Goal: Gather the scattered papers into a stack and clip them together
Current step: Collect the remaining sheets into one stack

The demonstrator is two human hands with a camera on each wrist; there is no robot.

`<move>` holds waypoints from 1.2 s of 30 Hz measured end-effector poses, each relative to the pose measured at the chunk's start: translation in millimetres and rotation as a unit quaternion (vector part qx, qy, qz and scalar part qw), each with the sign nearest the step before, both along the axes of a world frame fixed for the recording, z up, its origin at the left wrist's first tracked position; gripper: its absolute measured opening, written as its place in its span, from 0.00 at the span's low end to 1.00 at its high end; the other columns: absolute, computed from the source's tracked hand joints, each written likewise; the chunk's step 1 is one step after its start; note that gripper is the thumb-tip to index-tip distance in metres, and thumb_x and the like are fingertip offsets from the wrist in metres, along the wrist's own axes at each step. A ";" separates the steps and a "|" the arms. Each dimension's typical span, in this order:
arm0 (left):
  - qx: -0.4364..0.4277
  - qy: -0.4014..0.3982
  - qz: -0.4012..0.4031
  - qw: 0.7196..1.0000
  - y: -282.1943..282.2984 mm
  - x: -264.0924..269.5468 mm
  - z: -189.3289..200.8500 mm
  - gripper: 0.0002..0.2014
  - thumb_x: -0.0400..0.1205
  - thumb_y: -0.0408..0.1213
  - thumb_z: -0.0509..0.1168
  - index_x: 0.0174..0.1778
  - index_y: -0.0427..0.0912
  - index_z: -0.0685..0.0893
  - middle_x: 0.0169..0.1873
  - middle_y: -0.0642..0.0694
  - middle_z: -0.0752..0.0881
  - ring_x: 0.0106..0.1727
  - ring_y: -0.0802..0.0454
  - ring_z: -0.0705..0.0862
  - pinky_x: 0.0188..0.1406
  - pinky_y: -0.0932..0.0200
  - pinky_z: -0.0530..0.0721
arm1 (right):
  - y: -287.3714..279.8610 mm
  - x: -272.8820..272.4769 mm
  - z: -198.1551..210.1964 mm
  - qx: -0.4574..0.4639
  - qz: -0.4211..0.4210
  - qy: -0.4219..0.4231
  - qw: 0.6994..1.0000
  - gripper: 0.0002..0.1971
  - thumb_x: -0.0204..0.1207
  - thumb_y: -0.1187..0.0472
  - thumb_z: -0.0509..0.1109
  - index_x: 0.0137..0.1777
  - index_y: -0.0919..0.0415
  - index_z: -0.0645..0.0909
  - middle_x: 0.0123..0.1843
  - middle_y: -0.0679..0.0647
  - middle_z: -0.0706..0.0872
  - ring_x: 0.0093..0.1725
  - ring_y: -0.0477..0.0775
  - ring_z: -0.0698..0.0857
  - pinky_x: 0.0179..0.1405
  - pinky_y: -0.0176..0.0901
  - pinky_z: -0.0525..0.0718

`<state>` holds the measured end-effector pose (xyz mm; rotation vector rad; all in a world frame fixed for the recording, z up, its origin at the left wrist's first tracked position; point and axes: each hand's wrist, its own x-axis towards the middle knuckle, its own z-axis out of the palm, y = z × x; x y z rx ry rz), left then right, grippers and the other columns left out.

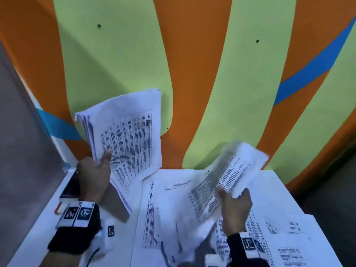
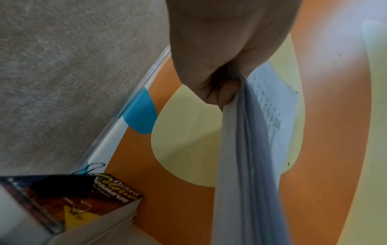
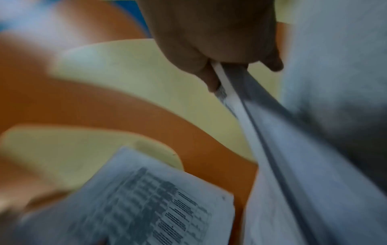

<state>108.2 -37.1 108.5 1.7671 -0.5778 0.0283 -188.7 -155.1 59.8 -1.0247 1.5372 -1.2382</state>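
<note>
My left hand point(image 1: 96, 170) grips a thick sheaf of printed papers point(image 1: 131, 139) held upright above the table's left side; the left wrist view shows the fingers point(image 2: 217, 92) pinching its edge point(image 2: 247, 149). My right hand point(image 1: 236, 201) holds a second, blurred bunch of papers point(image 1: 227, 174) lifted off the table on the right; the right wrist view shows the fingers point(image 3: 211, 73) clamped on its edge point(image 3: 251, 126). More printed sheets point(image 1: 169, 209) lie scattered on the white table point(image 1: 38, 239). A black binder clip point(image 2: 62, 187) lies on a book at the left.
A dark Oxford thesaurus book point(image 2: 100, 195) lies at the table's left edge point(image 1: 70, 187), with a small red and white object point(image 1: 59, 208) next to it. An orange, green and blue wall point(image 1: 192, 64) stands right behind the table. Loose sheets point(image 1: 289, 247) overhang the right front corner.
</note>
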 end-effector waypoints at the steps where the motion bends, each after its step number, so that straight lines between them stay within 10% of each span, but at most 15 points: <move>1: 0.006 0.008 -0.014 1.000 -1.6 -2.9 -1.0 0.26 0.79 0.47 0.70 0.23 0.38 0.66 0.22 0.44 0.68 0.27 0.53 0.65 0.27 0.55 0.66 | 5.8 -6.9 21.5 -0.065 0.059 0.037 0.995 0.19 0.65 0.69 0.81 0.56 0.62 0.82 0.49 0.51 0.91 0.47 0.43 0.88 0.56 0.54 0.85; 4: 0.008 0.026 -0.057 0.998 -5.4 -11.9 -4.8 0.23 0.79 0.47 0.69 0.25 0.37 0.69 0.24 0.44 0.69 0.28 0.54 0.66 0.28 0.57 0.62 | 19.0 -31.0 93.0 -0.184 0.213 0.117 0.952 0.12 0.66 0.71 0.79 0.43 0.55 0.85 0.34 0.34 0.90 0.36 0.31 0.87 0.36 0.32 0.83; 8: -0.018 0.074 -0.128 0.989 -15.9 -23.0 -10.5 0.26 0.76 0.52 0.71 0.44 0.26 0.84 0.40 0.36 0.85 0.41 0.50 0.79 0.42 0.55 0.73 | 5.4 -61.1 166.1 -0.199 0.290 0.002 0.936 0.12 0.61 0.65 0.80 0.44 0.65 0.87 0.43 0.57 0.93 0.42 0.57 0.92 0.41 0.51 0.90; 12: -0.018 0.124 -0.194 0.973 -25.2 -41.4 -6.4 0.52 0.47 0.83 0.66 0.32 0.28 0.85 0.28 0.43 0.87 0.30 0.55 0.81 0.34 0.58 0.75 | -35.6 -69.1 172.9 -0.102 0.316 -0.107 0.937 0.27 0.54 0.65 0.81 0.53 0.77 0.83 0.53 0.67 0.90 0.48 0.61 0.91 0.41 0.45 0.91; 15: -0.023 0.178 -0.262 0.948 -31.7 -54.9 -8.0 0.31 0.54 0.67 0.78 0.31 0.38 0.91 0.30 0.43 0.92 0.33 0.52 0.89 0.44 0.48 0.86 | -55.6 -64.2 145.3 -0.027 0.338 -0.116 0.934 0.39 0.49 0.57 0.87 0.58 0.78 0.81 0.57 0.64 0.90 0.52 0.57 0.90 0.53 0.48 0.89; 17: -0.021 0.209 -0.320 0.924 -32.3 -65.4 -9.0 0.36 0.57 0.61 0.81 0.46 0.31 0.89 0.47 0.30 0.91 0.48 0.36 0.90 0.52 0.35 0.87 | -64.8 -61.1 119.5 0.011 0.332 -0.124 0.935 0.25 0.64 0.66 0.79 0.60 0.75 0.80 0.55 0.61 0.90 0.48 0.51 0.90 0.50 0.38 0.88; 19: -0.036 0.272 -0.382 0.883 -31.6 -78.9 -8.6 0.39 0.54 0.58 0.83 0.57 0.39 0.88 0.55 0.41 0.90 0.57 0.41 0.89 0.51 0.46 0.89 | -64.8 -56.3 100.5 0.031 0.315 -0.099 0.943 0.13 0.73 0.71 0.72 0.57 0.71 0.80 0.49 0.55 0.88 0.42 0.43 0.86 0.37 0.24 0.84; 22: -0.010 0.279 -0.436 0.856 -32.2 -97.2 -9.8 0.24 0.74 0.48 0.74 0.66 0.45 0.83 0.60 0.46 0.89 0.61 0.45 0.87 0.56 0.46 0.87 | -67.9 -53.4 70.7 0.075 0.328 -0.082 0.938 0.30 0.63 0.59 0.84 0.63 0.67 0.79 0.62 0.61 0.87 0.60 0.57 0.86 0.66 0.50 0.82; 24: 0.008 0.274 -0.433 0.859 -34.4 -102.7 -10.4 0.18 0.84 0.46 0.61 0.68 0.46 0.81 0.60 0.48 0.89 0.62 0.47 0.87 0.59 0.47 0.86 | -75.2 -55.2 52.4 0.067 0.327 -0.100 0.937 0.44 0.47 0.49 0.89 0.65 0.64 0.80 0.63 0.58 0.87 0.65 0.59 0.84 0.73 0.62 0.75; 27: 0.002 0.303 -0.416 0.857 -37.5 -103.5 -8.9 0.26 0.84 0.60 0.50 0.69 0.49 0.80 0.62 0.50 0.87 0.64 0.52 0.85 0.66 0.49 0.82 | -62.0 -44.4 71.0 0.018 0.271 -0.099 0.957 0.23 0.69 0.64 0.79 0.60 0.71 0.76 0.58 0.53 0.86 0.63 0.52 0.81 0.72 0.53 0.73; 30: 0.036 0.176 -0.375 0.909 -47.4 -102.3 -17.4 0.35 0.67 0.76 0.63 0.54 0.49 0.84 0.53 0.49 0.87 0.53 0.52 0.85 0.60 0.49 0.80 | -56.3 -35.7 83.9 -0.092 0.225 -0.062 0.968 0.15 0.75 0.71 0.73 0.60 0.68 0.77 0.52 0.53 0.84 0.59 0.56 0.83 0.64 0.54 0.81; 33: 0.007 0.118 -0.295 0.948 -53.3 -104.4 -19.4 0.32 0.62 0.63 0.79 0.53 0.44 0.85 0.49 0.50 0.91 0.50 0.53 0.90 0.54 0.47 0.87 | -48.1 -27.0 89.9 -0.201 0.200 -0.021 0.959 0.15 0.73 0.69 0.75 0.60 0.62 0.81 0.54 0.56 0.89 0.58 0.56 0.87 0.63 0.56 0.84; 36: -0.051 0.103 -0.283 0.952 -52.8 -104.5 -6.3 0.11 0.72 0.40 0.77 0.49 0.45 0.88 0.43 0.58 0.92 0.48 0.60 0.90 0.46 0.63 0.88 | -44.4 -27.1 93.9 -0.261 0.237 -0.039 0.935 0.22 0.71 0.66 0.77 0.63 0.51 0.77 0.60 0.41 0.85 0.60 0.34 0.83 0.62 0.30 0.78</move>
